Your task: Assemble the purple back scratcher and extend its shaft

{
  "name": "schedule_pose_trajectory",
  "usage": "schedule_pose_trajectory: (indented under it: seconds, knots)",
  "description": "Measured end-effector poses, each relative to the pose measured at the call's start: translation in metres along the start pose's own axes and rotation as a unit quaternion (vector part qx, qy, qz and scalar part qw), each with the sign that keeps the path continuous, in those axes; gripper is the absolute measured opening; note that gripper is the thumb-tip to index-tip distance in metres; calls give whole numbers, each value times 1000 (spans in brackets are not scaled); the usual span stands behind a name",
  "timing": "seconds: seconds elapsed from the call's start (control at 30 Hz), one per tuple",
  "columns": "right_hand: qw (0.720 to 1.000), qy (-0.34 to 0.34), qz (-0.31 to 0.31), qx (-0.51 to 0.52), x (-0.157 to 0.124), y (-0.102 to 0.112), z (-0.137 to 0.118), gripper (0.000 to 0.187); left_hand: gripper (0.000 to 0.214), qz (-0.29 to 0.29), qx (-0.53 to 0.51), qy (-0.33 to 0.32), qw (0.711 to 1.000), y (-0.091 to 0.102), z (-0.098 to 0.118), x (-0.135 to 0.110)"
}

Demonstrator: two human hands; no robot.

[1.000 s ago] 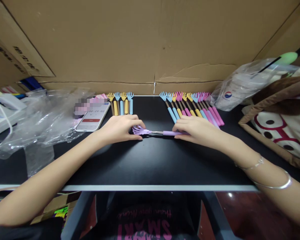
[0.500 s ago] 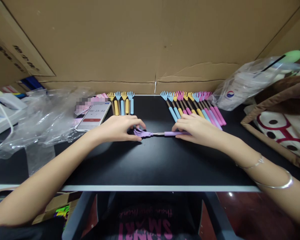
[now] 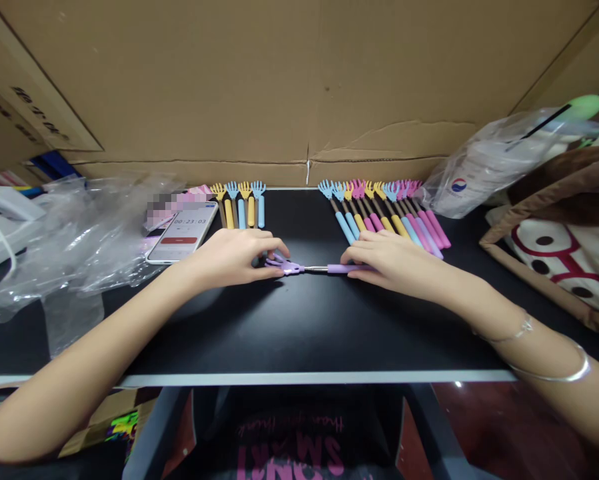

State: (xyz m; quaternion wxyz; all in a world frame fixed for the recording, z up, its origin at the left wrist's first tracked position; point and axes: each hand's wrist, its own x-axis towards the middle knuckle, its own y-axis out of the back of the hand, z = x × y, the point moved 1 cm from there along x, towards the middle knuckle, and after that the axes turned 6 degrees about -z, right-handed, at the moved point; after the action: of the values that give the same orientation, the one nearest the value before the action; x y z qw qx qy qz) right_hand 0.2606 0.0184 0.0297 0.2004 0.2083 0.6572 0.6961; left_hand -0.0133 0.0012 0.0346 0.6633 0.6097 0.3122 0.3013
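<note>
A purple back scratcher with a claw-shaped head and a metal shaft lies crosswise in the middle of the black table. My left hand is closed around the claw end, thumb at the near side and fingers at the far side. Over the purple handle, my right hand grips with thumb and fingers, hiding the handle's end. Behind my right hand, a row of blue, yellow, pink and purple back scratchers lies slanted, claws to the back. Several yellow and blue back scratchers lie beyond my left hand.
A phone running a timer lies left of the short row, beside crumpled clear plastic bags. At the right are a cup in a plastic bag and a brown-edged cloth bag. A cardboard wall closes off the back.
My left thumb and fingers have closed in on the claw, which was more exposed before. My right hand stays on the handle. The view has shifted slightly.
</note>
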Motion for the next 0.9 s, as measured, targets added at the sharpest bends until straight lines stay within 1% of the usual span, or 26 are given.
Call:
schedule_pose_trajectory:
  seconds: [0.23,0.4,0.53,0.77,0.9]
  knots:
    - [1000,8,9,-5,0,2,-6,27,25,31,26,-18,999,-2,4,0]
    - [1000,1,17,-22,1,1,-5,24,18,64,55,-13,996,-5,6,3]
    - [999,-7,30,-31,2,-2,-3,23,19,86,69,-14,994,-8,5,5]
    - [998,2,51,-38,3,-4,1,27,22,87,81,-13,993,-10,4,5]
    - [999,16,43,-18,3,-6,6,27,21,81,81,-11,993,-11,4,6]
